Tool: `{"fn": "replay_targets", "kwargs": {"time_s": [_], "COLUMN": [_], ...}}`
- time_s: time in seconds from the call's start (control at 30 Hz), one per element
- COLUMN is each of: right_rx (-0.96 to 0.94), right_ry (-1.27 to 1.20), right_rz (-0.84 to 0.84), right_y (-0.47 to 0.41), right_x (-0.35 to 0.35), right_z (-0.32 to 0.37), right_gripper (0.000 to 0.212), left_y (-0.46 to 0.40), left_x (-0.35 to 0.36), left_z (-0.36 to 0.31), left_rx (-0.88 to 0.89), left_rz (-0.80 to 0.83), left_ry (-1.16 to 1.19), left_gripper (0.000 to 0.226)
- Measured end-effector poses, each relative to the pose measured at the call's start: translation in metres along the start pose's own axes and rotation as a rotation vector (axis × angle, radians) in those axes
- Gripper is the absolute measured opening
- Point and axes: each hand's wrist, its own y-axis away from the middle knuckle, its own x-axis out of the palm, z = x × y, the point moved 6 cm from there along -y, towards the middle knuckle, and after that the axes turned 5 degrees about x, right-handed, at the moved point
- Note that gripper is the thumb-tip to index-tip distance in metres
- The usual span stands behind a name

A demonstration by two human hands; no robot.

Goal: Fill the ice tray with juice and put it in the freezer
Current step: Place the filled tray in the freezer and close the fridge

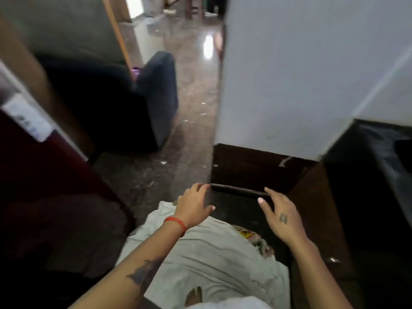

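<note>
A dark, flat ice tray (238, 191) is level in front of me, seen almost edge-on, so what it holds is hidden. My left hand (195, 205) grips its left end with the fingertips, and my right hand (281, 218) grips its right end. The tray hangs in the air in front of a dark wooden panel (252, 166) below a white wall. The picture is blurred by motion.
A dark red fridge door (40, 188) with a white label fills the left side. A dark blue armchair (156, 97) stands ahead on the left, with polished floor (191, 112) running between it and the white wall (301, 74). A black counter (379, 152) lies at the right.
</note>
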Motion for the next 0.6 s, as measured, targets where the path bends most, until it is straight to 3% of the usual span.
{"fn": "replay_targets", "kwargs": {"time_s": [0.33,0.6], "right_rx": [-0.511,-1.001], "right_ry": [0.170,0.127], "right_rz": [0.474,0.744], "right_y": [-0.002,0.068], "right_x": [0.163,0.257], "right_z": [0.244,0.442], "right_gripper": [0.053,0.056], "left_y": [0.150,0.292], "left_x": [-0.094,-0.168], "left_z": [0.229,0.296], "left_rx": [-0.648,-0.908], "left_rz": [-0.435,-1.105], "left_ry": [0.175,0.034], "left_gripper": [0.069,0.059]}}
